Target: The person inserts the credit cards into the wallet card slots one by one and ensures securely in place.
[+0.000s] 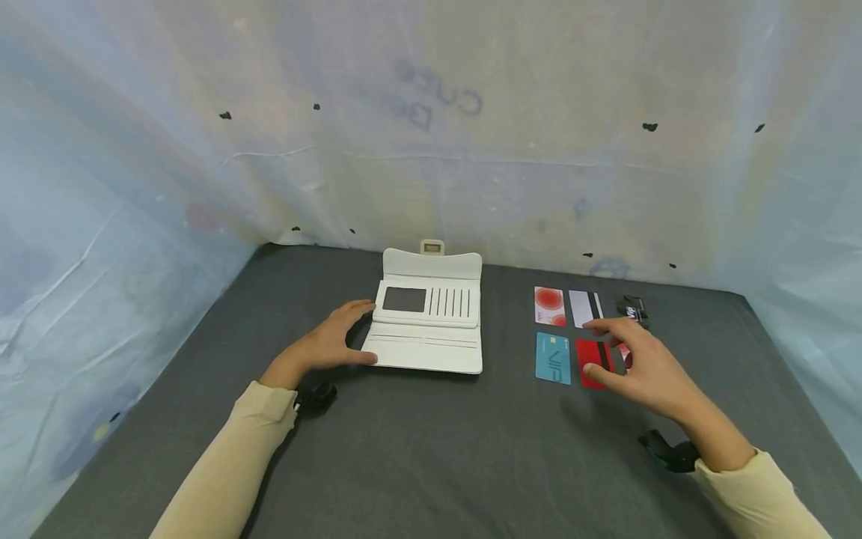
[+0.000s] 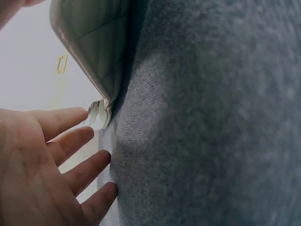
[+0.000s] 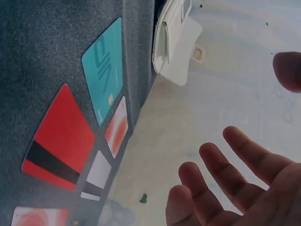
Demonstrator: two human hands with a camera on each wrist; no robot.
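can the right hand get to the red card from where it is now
Probably yes. The right hand hovers open just above the red card, which lies flat on the grey table beside the blue card. Nothing lies on top of it.

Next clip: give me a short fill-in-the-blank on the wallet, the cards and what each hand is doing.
1. The white wallet lies ____ on the grey table, its card slots showing.
2. The left hand rests at the wallet's ____ edge.
3. The right hand hovers with spread fingers over the ____ card with the black stripe.
4. Beside that card lies a teal card printed ____.

Missing words: open; left; red; VIP
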